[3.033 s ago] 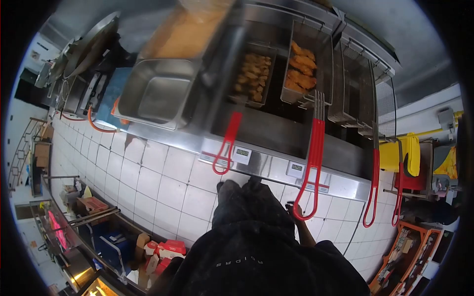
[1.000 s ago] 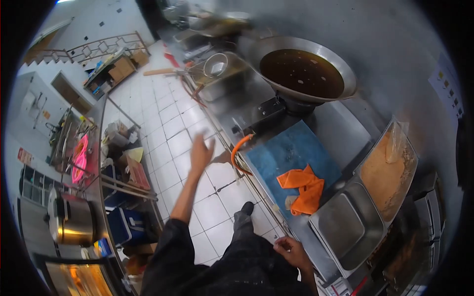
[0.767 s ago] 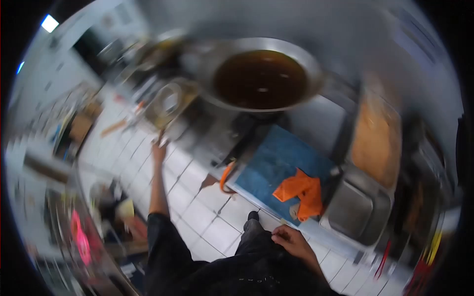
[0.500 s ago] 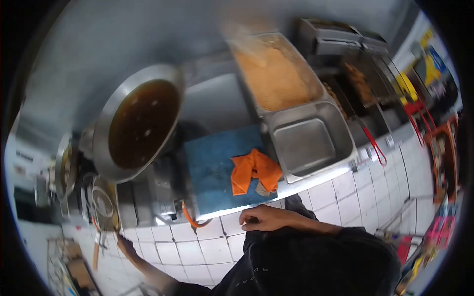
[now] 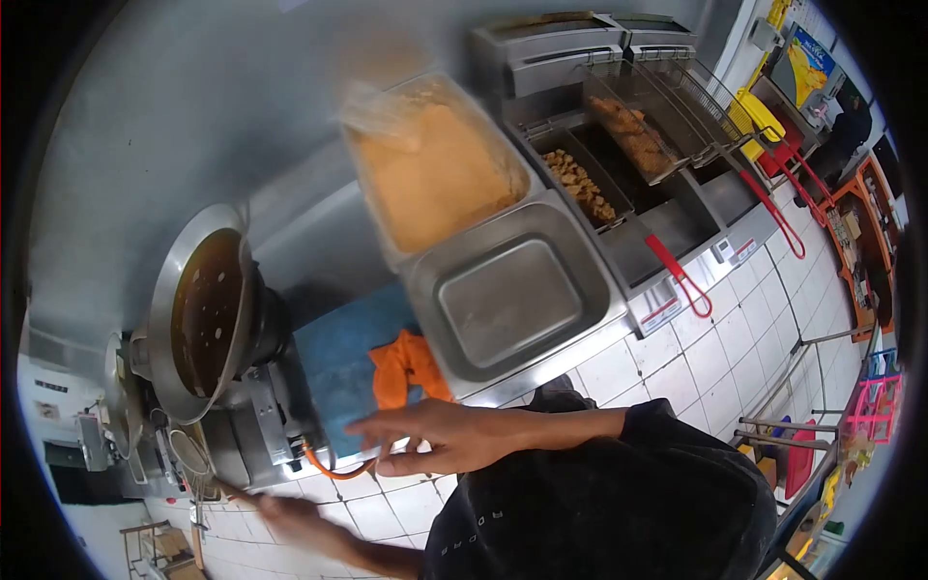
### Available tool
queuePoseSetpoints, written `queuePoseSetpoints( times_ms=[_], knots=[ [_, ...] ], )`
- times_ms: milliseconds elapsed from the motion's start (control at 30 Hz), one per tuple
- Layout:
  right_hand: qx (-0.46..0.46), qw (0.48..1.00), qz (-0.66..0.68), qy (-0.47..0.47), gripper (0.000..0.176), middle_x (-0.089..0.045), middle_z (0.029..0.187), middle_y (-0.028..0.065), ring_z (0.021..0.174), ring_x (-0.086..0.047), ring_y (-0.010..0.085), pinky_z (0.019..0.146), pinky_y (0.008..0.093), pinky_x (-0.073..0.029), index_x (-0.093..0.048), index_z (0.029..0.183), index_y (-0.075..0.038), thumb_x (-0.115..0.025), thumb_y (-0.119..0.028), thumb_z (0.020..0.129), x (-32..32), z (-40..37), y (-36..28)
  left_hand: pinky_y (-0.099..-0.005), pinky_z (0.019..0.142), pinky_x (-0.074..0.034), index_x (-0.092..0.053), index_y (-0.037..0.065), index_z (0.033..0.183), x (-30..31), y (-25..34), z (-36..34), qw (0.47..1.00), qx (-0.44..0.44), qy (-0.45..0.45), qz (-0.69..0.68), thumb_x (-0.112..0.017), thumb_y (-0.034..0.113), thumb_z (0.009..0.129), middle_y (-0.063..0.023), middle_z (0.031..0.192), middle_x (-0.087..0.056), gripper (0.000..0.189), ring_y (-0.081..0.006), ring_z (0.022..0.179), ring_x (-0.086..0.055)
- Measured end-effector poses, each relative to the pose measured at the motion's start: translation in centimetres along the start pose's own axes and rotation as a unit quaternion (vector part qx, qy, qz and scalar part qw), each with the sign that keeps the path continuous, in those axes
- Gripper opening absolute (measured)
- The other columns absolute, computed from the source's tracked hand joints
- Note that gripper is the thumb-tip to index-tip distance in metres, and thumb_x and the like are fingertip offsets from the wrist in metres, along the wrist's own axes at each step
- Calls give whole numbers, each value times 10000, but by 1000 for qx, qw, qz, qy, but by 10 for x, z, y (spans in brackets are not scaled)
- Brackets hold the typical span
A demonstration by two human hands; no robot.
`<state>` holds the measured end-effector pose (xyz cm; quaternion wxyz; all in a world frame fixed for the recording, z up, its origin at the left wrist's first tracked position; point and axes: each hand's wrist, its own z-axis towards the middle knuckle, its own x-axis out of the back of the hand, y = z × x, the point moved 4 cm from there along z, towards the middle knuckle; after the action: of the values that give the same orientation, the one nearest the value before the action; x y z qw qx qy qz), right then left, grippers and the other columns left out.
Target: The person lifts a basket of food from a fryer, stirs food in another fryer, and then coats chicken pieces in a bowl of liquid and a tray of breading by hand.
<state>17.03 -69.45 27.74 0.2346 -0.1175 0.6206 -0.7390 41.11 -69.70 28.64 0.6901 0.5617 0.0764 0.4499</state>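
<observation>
My left hand (image 5: pixel 302 527), blurred by motion, is closed around the handle end of a wire-mesh strainer (image 5: pixel 189 452) at the left end of the counter. The round mesh lies below a big metal wok (image 5: pixel 174 382) of dark brown oil. My right hand (image 5: pixel 425 437) hovers over the counter's front edge with bent fingers apart and nothing in it. Just beyond it, an orange cloth (image 5: pixel 401 367) lies crumpled on a blue board (image 5: pixel 333 333). An orange hose (image 5: pixel 329 469) passes below the board, partly behind my right hand.
A bare steel pan (image 5: pixel 512 300) stands right of the board. Behind it, a deep tray (image 5: pixel 440 174) holds orange-tan powder. Further right, a fryer (image 5: pixel 667 232) has baskets of fried pieces and red handles. A person (image 5: pixel 851 130) stands at the far right back. White tiles (image 5: pixel 619 377) cover the floor.
My view has swung to the right. The strainer's handle now reaches out toward me with my left hand on it. My right hand has opened from a loose curl and reaches forward.
</observation>
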Motion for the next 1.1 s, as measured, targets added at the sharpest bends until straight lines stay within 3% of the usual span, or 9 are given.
queuePoseSetpoints(
  times_ms=[133,267,333,367,467,533,600,900,1100],
  knots=[
    [15,976,-134,171,600,-556,1120,223,988,-598,313,790,351,-498,-277,1343,12,-532,-311,907,64,-48,-22,-256,542,-352,-432,-7,1266,-101,82,-146,931,46,-336,-134,-452,374,922,0,722,-446,514,-101,599,-414],
    [-77,931,-101,343,501,-574,1072,231,889,-636,299,734,342,-504,-312,1312,7,-501,-210,901,145,-129,-32,-267,632,-433,-381,9,1320,-165,114,-245,737,121,-631,-209,-514,261,917,-27,839,-563,494,-119,677,-510],
    [-141,912,-91,375,569,-567,1108,187,864,-616,179,667,256,-503,-221,1389,-11,-494,-150,910,189,-175,-35,-266,675,-442,-390,24,1316,-178,136,-263,677,44,-720,-146,-542,190,904,-43,859,-580,470,-128,717,-533],
    [-142,886,-84,433,510,-601,1027,180,840,-637,199,678,300,-510,-297,1345,-13,-494,-165,900,214,-197,-33,-266,697,-446,-395,31,1314,-182,143,-270,642,3,-758,-114,-557,155,897,-51,869,-589,464,-133,737,-545],
    [-258,811,-253,460,485,-627,1040,132,808,-640,169,621,274,-510,-367,1337,-38,-480,-101,870,285,-243,-50,-265,709,-453,-405,37,1308,-186,144,-273,631,-19,-761,-150,-575,148,889,-66,842,-584,465,-139,753,-561],
    [-215,739,-446,457,434,-623,1060,172,847,-647,282,708,354,-509,-450,1270,-21,-486,-99,845,345,-269,-16,-262,710,-455,-437,34,1285,-188,136,-273,651,-27,-748,-131,-588,145,881,-63,840,-589,445,-136,751,-566],
    [-255,735,-483,401,416,-606,1069,206,917,-603,371,799,410,-476,-494,1219,-19,-505,-100,811,392,-273,10,-262,710,-457,-454,30,1270,-189,129,-272,665,-16,-738,-112,-591,149,879,-66,848,-593,431,-137,751,-571],
    [-446,631,-584,250,369,-589,1100,180,1001,-599,336,830,415,-505,-588,1161,-154,-504,-115,804,475,-259,115,-269,770,-466,-457,13,1258,-189,115,-279,689,15,-724,-40,-573,145,887,-84,873,-622,410,-155,804,-616],
    [-432,634,-582,268,365,-627,1009,168,1017,-580,300,844,412,-491,-613,1150,-189,-521,-143,799,477,-263,77,-285,796,-461,-452,10,1262,-189,105,-289,688,68,-721,-44,-581,160,892,-80,866,-624,419,-162,821,-614]
  ],
)
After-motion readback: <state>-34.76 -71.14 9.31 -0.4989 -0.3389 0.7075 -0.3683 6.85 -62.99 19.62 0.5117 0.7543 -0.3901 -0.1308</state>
